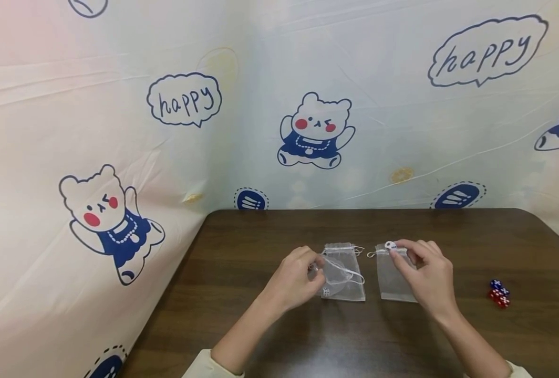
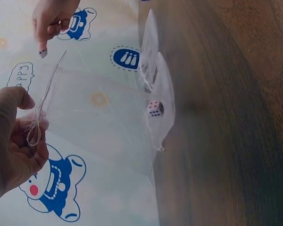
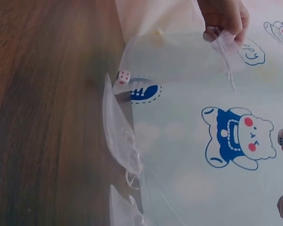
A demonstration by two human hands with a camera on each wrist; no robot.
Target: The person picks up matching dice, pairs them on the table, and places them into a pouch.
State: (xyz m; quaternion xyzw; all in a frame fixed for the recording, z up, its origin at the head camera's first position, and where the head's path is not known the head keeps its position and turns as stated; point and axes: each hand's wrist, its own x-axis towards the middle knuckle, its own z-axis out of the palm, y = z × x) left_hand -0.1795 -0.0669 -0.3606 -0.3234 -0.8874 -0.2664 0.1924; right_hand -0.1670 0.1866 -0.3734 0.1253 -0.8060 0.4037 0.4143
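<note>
My left hand (image 1: 292,279) grips a sheer white drawstring bag (image 2: 96,89) by its gathered mouth, and the bag hangs down from the fingers. A white die (image 2: 155,108) sits low in that bag, showing through the mesh. Between thumb and index finger, my right hand (image 1: 430,275) pinches another white die (image 1: 390,245), held to the right of the hanging bag. Below the hands, two more sheer bags lie flat on the table: a left bag (image 1: 352,295), partly behind the held one, and a right bag (image 1: 394,292), partly covered by the right hand.
On the right of the dark wooden table (image 1: 241,247), blue dice (image 1: 497,285) and red dice (image 1: 499,298) lie in a small cluster. A pale printed cloth (image 1: 260,131) with cartoon bears hangs behind the table and along its left side.
</note>
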